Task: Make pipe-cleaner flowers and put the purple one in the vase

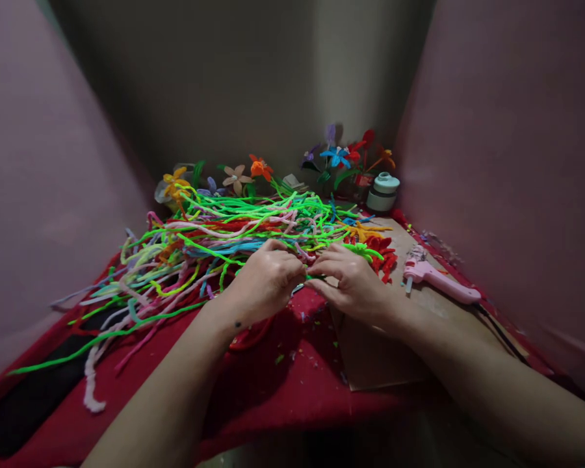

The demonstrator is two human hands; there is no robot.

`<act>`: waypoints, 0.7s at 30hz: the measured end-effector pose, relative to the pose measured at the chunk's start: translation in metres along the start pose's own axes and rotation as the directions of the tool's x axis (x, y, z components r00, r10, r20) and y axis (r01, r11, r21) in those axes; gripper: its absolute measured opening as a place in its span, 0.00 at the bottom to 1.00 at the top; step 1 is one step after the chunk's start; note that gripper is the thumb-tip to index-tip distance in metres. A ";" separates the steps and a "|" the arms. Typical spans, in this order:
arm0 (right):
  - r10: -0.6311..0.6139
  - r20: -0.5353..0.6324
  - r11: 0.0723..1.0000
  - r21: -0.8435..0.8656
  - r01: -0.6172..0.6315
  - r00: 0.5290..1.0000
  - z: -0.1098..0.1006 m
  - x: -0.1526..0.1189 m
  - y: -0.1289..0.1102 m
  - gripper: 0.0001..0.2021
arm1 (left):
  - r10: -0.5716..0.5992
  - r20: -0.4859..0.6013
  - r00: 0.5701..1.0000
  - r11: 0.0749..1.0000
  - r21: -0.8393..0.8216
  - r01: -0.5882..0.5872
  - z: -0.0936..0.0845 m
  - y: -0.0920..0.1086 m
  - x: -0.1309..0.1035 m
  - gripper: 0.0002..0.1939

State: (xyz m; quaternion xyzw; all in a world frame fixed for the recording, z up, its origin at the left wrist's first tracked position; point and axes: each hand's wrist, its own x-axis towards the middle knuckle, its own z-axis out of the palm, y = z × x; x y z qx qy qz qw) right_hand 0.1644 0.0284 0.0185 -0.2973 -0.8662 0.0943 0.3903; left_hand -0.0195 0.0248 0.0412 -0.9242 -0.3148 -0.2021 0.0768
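Note:
My left hand (268, 276) and my right hand (353, 283) meet over the middle of the table, fingertips nearly touching. Both are closed in a pinch on a green pipe cleaner (314, 277); only a little of it shows between the fingers. Below my left hand lies a pair of scissors with a red handle (248, 339), mostly hidden by the hand and forearm. A large heap of coloured pipe cleaners (224, 227) spreads just beyond and to the left. Red pipe-cleaner pieces (385, 257) and bright green ones (365, 250) lie beyond my right hand.
On the right, a pink glue gun (439, 279) rests on a cardboard sheet (385, 364), its cord trailing rightward. Finished flowers (236, 179) stand along the back wall, beside a light-green lidded jar (383, 192). Small scraps dot the red tablecloth (277, 390). Pink cloth panels flank both sides.

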 end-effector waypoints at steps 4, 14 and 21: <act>0.311 0.176 0.923 0.176 -0.341 0.934 0.005 0.000 0.003 0.09 | 0.029 0.025 0.999 0.997 0.071 -0.030 0.002 0.001 0.001 0.12; 0.588 0.074 0.564 0.676 -0.474 0.805 0.003 0.003 -0.009 0.08 | -0.383 -0.579 0.719 0.907 -0.088 0.412 -0.010 0.009 0.004 0.18; 0.589 0.021 0.546 0.727 -0.416 0.808 0.009 -0.002 -0.014 0.07 | -0.680 0.284 0.676 0.149 -0.850 0.506 0.002 0.005 0.010 0.14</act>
